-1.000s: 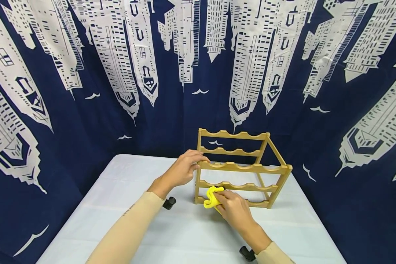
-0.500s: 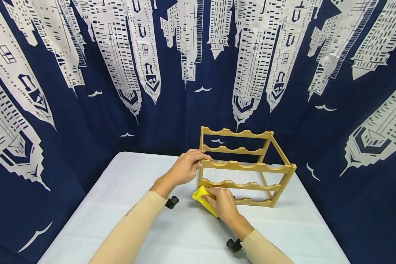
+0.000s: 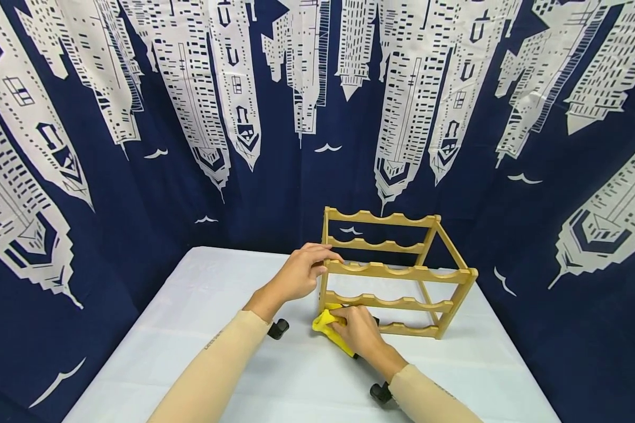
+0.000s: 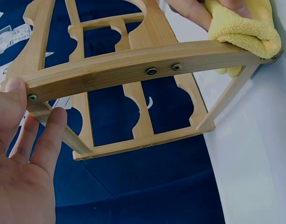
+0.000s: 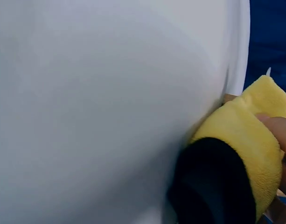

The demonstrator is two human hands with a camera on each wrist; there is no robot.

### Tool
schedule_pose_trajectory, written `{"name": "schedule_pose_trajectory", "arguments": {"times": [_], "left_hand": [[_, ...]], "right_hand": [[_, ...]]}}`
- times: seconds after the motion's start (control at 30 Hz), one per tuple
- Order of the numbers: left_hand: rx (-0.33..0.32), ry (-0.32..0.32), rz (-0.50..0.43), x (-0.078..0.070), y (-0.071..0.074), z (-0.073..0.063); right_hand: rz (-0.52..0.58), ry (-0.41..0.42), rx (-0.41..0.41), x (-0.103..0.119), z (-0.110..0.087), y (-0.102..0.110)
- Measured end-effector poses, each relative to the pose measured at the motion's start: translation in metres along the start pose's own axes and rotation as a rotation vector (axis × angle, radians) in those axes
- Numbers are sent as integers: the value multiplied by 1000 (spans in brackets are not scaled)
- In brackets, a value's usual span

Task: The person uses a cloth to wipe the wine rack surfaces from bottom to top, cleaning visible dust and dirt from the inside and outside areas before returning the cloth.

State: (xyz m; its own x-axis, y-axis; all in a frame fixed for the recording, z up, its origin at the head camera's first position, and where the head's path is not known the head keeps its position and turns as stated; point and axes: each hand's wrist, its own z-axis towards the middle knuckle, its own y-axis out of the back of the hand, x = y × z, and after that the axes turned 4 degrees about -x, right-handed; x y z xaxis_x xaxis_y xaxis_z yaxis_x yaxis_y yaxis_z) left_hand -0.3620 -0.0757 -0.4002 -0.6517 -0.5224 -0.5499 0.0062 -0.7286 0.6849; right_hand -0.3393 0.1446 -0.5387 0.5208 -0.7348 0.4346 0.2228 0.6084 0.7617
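A light wooden wine rack (image 3: 402,304) with scalloped rails stands on the white table. My left hand (image 3: 298,274) holds its near left top corner. In the left wrist view the thumb of my left hand (image 4: 21,126) lies on one side of the post and the fingers on the other. My right hand (image 3: 361,330) grips a folded yellow cloth (image 3: 325,322) against the lower end of that post. The cloth (image 4: 247,32) wraps round the post's foot in the left wrist view. Up close in the right wrist view, the cloth (image 5: 240,135) partly hides my right fingers.
The white table (image 3: 190,352) extends left of and in front of the rack. A dark blue curtain (image 3: 275,194) with white printed buildings hangs behind and at both sides. Black wrist devices (image 3: 278,329) sit under both forearms.
My right hand with the yellow cloth has moved left along the bottom front of the rack to the left post. My left hand keeps its hold on the corner.
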Motion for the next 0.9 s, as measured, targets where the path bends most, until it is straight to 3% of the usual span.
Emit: {"name": "schedule_pose_trajectory", "arguments": {"times": [0.23, 0.43, 0.63, 0.83, 0.9], "left_hand": [[-34, -5, 16, 1, -1, -1], [-6, 28, 10, -2, -1, 0], [-9, 42, 23, -1, -2, 0], [-6, 60, 2, -1, -3, 0], [-2, 65, -5, -2, -3, 1]], "right_hand": [[-23, 25, -18, 0, -1, -7], [-165, 19, -5, -7, -3, -3], [-245, 77, 8, -17, -7, 6], [-219, 64, -27, -25, -14, 15], [-167, 21, -49, -29, -17, 19]]}}
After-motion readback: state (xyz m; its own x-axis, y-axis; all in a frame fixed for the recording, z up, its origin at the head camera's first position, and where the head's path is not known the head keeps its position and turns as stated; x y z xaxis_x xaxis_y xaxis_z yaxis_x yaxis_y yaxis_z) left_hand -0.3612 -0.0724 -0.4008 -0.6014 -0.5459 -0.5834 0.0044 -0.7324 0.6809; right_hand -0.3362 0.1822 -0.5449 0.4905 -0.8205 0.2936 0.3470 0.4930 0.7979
